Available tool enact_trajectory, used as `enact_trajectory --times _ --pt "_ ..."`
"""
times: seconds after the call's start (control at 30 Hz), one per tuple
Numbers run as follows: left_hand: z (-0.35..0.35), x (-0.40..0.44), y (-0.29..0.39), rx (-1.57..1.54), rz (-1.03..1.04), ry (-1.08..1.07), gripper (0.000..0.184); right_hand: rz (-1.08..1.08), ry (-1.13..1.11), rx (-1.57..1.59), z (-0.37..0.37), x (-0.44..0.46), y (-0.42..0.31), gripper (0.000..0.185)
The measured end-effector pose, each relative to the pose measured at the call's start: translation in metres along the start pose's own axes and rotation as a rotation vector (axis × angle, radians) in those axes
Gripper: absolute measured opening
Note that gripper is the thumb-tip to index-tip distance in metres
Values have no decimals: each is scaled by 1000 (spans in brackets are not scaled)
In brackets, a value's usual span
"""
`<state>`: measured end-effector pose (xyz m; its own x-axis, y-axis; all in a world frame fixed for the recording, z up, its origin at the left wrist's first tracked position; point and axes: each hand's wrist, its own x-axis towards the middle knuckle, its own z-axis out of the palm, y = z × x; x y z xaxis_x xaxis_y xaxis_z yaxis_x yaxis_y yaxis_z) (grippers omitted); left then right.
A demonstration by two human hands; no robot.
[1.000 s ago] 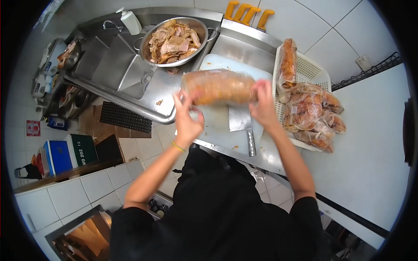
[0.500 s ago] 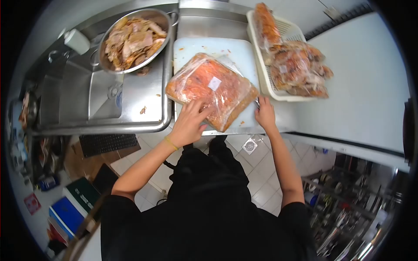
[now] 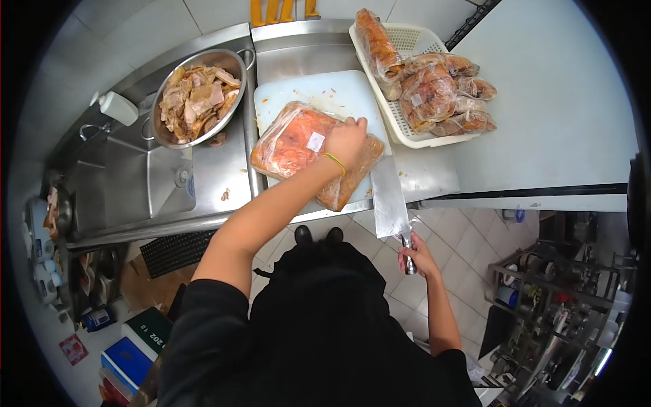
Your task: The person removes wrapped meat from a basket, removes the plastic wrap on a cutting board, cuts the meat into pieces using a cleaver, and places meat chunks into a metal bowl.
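Note:
A flat, plastic-wrapped slab of browned meat with a small white label lies on the white cutting board. My left hand is on the slab's upper right part, its fingers bent together over the wrap; what they pinch is too small to make out. Low on the right, my right hand is wrapped round the metal handle of a cleaver. The cleaver's wide blade points away from me, its far end by the board's right front corner.
A steel bowl of cut meat stands left of the board, beside the sink. A cream basket with several wrapped meat pieces is at the right. Yellow handles show on the back wall.
The wrapped slab was lowered onto the board. My left hand has moved right across it. My right hand has taken the cleaver from the board and drawn it toward me.

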<state>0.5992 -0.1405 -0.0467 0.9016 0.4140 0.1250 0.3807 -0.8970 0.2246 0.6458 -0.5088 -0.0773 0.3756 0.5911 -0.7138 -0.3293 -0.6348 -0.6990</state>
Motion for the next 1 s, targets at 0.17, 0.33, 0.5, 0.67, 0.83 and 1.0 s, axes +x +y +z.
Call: enact_trajectory --times 0.17,0.33,0.5,0.67,0.83,1.0 --pt "-38 -1 -37 -167 -267 -53 27 -112 -276 434 16 20 0 29" --pt "-44 -110 -107 -899 -551 353 7 -21 -263 513 7 58 13 36" --pt "-25 -301 -94 -1393 -1145 513 20 23 -260 434 2 72 29 31" --pt "72 -380 -5 -1647 -1794 333 25 -66 -106 319 8 48 21 19" --pt "67 -374 -26 -1562 -1511 308 20 -261 78 74 6 -4 20 21" --pt "58 -330 -84 -2189 -1343 84 71 -261 209 16 34 -31 16 20"
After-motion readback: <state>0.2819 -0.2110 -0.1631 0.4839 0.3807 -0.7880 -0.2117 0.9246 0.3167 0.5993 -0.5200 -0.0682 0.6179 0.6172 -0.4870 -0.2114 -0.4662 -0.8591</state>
